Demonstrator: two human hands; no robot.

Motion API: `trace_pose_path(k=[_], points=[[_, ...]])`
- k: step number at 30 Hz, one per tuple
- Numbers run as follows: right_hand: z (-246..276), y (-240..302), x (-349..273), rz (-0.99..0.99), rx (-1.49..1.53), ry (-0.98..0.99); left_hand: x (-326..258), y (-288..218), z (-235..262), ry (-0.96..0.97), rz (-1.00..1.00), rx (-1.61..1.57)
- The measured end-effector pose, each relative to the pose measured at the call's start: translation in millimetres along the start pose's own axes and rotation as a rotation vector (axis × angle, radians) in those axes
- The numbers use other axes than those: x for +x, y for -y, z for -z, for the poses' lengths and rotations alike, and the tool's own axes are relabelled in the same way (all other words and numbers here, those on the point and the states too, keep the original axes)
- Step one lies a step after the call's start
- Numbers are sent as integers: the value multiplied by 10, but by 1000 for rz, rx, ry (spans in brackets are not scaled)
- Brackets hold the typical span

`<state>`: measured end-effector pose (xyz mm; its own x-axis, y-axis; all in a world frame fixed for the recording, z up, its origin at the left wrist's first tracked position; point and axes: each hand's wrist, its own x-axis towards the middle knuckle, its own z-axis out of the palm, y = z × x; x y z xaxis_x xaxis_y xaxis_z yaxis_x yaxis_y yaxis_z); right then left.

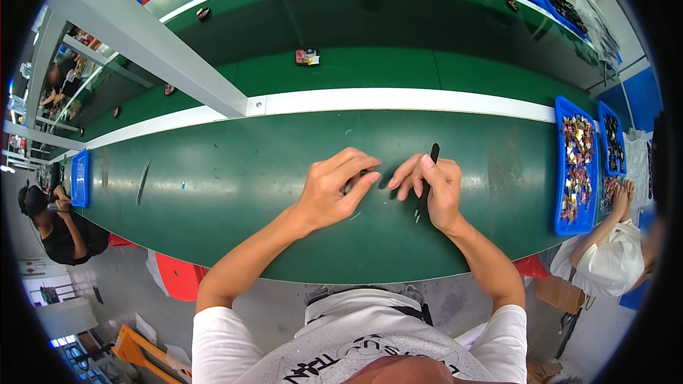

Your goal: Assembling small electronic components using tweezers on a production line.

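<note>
Bending over the green surface (235, 192), the person has both hands close together near its middle. The left hand (334, 188) is curled, its fingers pinched down on something very small held against the surface; what that piece is I cannot make out, since the fingers cover nearly all of it. The right hand (434, 185) is closed around a thin black tool (427, 185), like tweezers or a fine pen, which runs up past the thumb and down along the palm, its lower tip touching or just above the surface. The free fingers of that hand reach toward the left hand's fingertips, so the small piece sits just between the two hands.

Judging by this, the work on the piece looks to be in the middle: it is gripped and the tool is in hand, but nothing finished lies beside the hands, and no part of the piece shows well enough to tell how much has been done.

Off to the right, a blue tray (562, 171) holds a heap of small mixed-coloured parts, with another blue tray (612, 144) beyond it, where another person's hand rests. A small part (307, 57) sits alone on the far green belt, well apart from the hands.
</note>
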<state>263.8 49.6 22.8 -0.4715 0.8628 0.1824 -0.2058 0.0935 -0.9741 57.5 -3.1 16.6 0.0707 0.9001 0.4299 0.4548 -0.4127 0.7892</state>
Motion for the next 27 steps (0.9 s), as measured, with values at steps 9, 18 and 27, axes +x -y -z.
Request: trace_pose_path(k=[9,18,27], points=[[-56,37,38,390,-255,259,4,26,33,74,73,-152],[-203,-3,-72,514,-314,429,24,-11,51,122,75,-159],[-264,-31,-110,533,-286,467,-7,57,-11,141,40,-220]])
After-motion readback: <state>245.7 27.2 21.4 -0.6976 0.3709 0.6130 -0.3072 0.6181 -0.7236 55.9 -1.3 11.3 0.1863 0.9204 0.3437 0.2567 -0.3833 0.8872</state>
